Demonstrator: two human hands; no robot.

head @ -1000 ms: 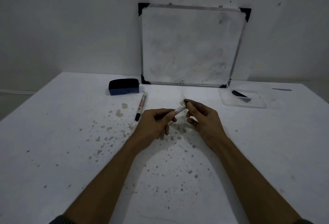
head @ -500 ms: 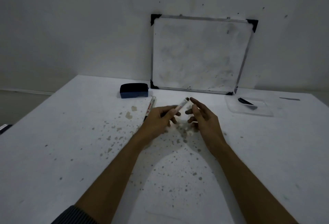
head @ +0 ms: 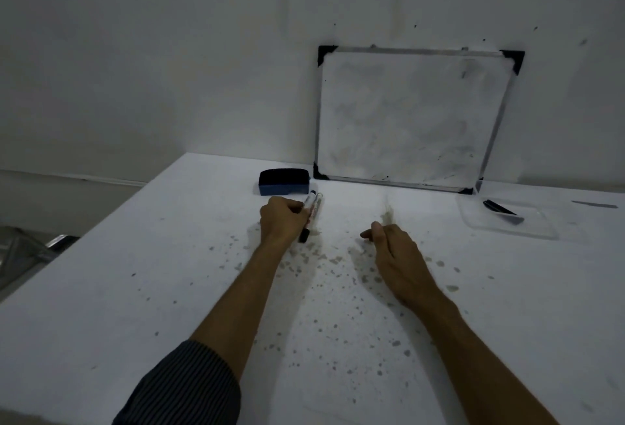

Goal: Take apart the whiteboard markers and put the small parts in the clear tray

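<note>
Two white whiteboard markers [head: 313, 213] lie side by side on the speckled white surface [head: 169, 272], the left hand [head: 280, 221] closed around one, the right hand [head: 392, 248] loosely curled, contents unseen, so next likely comes carrying a pulled-off piece to the clear plastic tray [head: 541, 230]

Two markers by my left hand, clear tray at far right.

I see two white whiteboard markers [head: 313, 210] lying side by side, touching, black ends showing. The clear tray [head: 544, 233] sits flat on the table and holds a black cap [head: 500, 207].
</note>
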